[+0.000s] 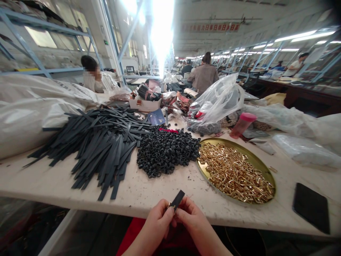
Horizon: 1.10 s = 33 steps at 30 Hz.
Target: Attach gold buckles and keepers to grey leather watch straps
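Note:
My left hand (pixel 159 217) and my right hand (pixel 192 215) meet just in front of the table's near edge. Both are closed around a short black strap (pixel 178 200), whose squared end points up and away from me. A small gold metal fitting (pixel 169 205) shows at the left fingertips; the rest of it is hidden by fingers. Beyond the hands lies a heap of small black loops (pixel 165 153). Long flat black strips (pixel 106 142) are piled to its left. On the right, a round gold tray (pixel 204 170) holds many small gold metal pieces (pixel 237 170).
A dark phone-like slab (pixel 311 207) lies at the right edge. Behind the tray are a pink-lidded cup (pixel 243 124) and a clear plastic bag (pixel 218 96). A white sack (pixel 23 113) bulges at left, near a small box (pixel 145 105). Other people sit farther back.

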Tool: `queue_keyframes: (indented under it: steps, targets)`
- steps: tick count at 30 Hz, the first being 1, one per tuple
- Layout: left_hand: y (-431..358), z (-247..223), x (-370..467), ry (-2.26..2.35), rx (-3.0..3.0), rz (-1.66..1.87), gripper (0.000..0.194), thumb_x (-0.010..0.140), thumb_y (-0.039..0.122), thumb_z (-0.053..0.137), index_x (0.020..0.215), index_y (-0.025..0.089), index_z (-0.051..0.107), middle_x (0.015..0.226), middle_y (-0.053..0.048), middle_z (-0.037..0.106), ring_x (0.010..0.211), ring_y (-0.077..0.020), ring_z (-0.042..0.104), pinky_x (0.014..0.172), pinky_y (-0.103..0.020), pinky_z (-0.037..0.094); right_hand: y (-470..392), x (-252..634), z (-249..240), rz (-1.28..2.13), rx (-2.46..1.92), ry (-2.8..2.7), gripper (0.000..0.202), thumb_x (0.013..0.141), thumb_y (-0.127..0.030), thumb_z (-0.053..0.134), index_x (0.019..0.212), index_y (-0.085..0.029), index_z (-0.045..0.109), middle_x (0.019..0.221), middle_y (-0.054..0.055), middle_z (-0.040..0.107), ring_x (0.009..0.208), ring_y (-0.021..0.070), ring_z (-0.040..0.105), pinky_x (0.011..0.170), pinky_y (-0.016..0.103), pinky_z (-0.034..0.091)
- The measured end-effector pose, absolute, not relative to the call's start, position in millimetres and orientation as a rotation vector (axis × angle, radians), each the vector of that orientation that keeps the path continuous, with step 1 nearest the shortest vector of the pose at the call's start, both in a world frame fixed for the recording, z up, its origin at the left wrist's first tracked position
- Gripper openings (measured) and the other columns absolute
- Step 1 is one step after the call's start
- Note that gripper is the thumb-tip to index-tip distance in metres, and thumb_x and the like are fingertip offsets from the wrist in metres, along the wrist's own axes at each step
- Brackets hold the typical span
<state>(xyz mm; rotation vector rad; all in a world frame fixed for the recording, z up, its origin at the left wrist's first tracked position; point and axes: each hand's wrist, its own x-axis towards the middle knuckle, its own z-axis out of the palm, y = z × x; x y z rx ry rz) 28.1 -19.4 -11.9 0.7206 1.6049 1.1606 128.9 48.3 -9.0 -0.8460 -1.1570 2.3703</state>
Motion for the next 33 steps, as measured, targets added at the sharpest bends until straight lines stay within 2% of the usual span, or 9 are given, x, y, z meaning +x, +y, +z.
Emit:
queue_keyframes:
  steps: [4,8,13,18,23,26,29,33]
  targets:
    - [-22.8,-15.3,27.8,1.69,0.841,1.125,0.023,0.078,0.038,0.039,0.066,0.018,0.04,0.052,0.006,0.047,0.036,-0.0043,0.034,0.034,-0.017,0.022,46.1,129.4,-6.4,2.517,-0.778,-0.936,0.017,0.064,-0.008,0.057,0.079,-0.015,0.055,0.068,-0.003,0.055,0.058,0.0068,0.05,0.057,0.019,0.038]
    - [-22.4,-14.3,28.6,1.645,0.787,1.113,0.025,0.076,0.042,0.04,0.067,0.019,0.04,0.049,0.007,0.045,0.033,-0.0043,0.03,0.033,-0.018,0.019,44.5,126.1,-4.7,2.538,-0.785,-0.849,0.017,0.061,-0.007,0.054,0.076,-0.015,0.055,0.067,-0.003,0.056,0.053,0.0068,0.049,0.054,0.02,0.038]
    - [-18.5,-17.5,28.7,1.572,0.64,1.134,0.031,0.07,0.05,0.044,0.066,0.02,0.039,0.044,0.008,0.044,0.03,-0.0043,0.026,0.032,-0.019,0.016,42.9,124.1,-6.8,2.42,-0.86,-0.937,0.013,0.062,-0.011,0.056,0.073,-0.017,0.054,0.059,-0.006,0.053,0.049,0.0071,0.046,0.05,0.021,0.035]
    - [-18.4,-25.2,27.7,1.631,0.78,1.195,0.028,0.078,0.044,0.042,0.066,0.018,0.042,0.048,0.006,0.045,0.043,-0.0076,0.037,0.044,-0.02,0.028,48.9,127.0,-24.2,2.097,-0.903,-1.301,0.015,0.068,-0.028,0.063,0.076,-0.018,0.056,0.068,-0.002,0.058,0.064,0.0114,0.051,0.061,0.023,0.041]
    - [-19.8,-14.4,27.0,1.722,0.861,1.076,0.021,0.079,0.035,0.04,0.065,0.019,0.042,0.05,0.005,0.045,0.05,-0.0103,0.042,0.051,-0.022,0.032,57.2,128.0,-34.6,2.186,-0.921,-1.367,0.014,0.068,-0.028,0.06,0.078,-0.018,0.056,0.073,-0.001,0.06,0.069,0.0145,0.053,0.066,0.027,0.043]
    - [-19.1,-8.3,27.1,1.711,0.834,1.056,0.019,0.078,0.033,0.039,0.066,0.019,0.04,0.051,0.005,0.045,0.05,-0.0105,0.041,0.052,-0.022,0.031,59.8,130.5,-32.8,1.87,-0.979,-1.674,0.006,0.069,-0.024,0.057,0.069,-0.019,0.053,0.066,-0.002,0.054,0.065,0.0138,0.049,0.062,0.026,0.04]
    - [-17.1,-10.5,26.1,1.729,0.86,1.002,0.017,0.078,0.033,0.038,0.067,0.02,0.039,0.054,0.004,0.046,0.054,-0.0117,0.043,0.053,-0.023,0.031,64.9,133.5,-29.6,1.549,-0.945,-1.964,0.009,0.07,-0.024,0.056,0.063,-0.02,0.05,0.064,-0.002,0.05,0.064,0.0137,0.047,0.061,0.026,0.036]
    - [-11.8,-14.8,17.9,1.786,0.959,0.808,0.018,0.076,0.034,0.039,0.065,0.02,0.035,0.055,0.004,0.041,0.053,-0.0118,0.04,0.051,-0.023,0.027,76.6,131.0,-30.9,1.782,-0.941,-1.873,0.019,0.069,-0.034,0.056,0.062,-0.019,0.046,0.058,-0.004,0.045,0.058,0.0113,0.041,0.056,0.024,0.034]
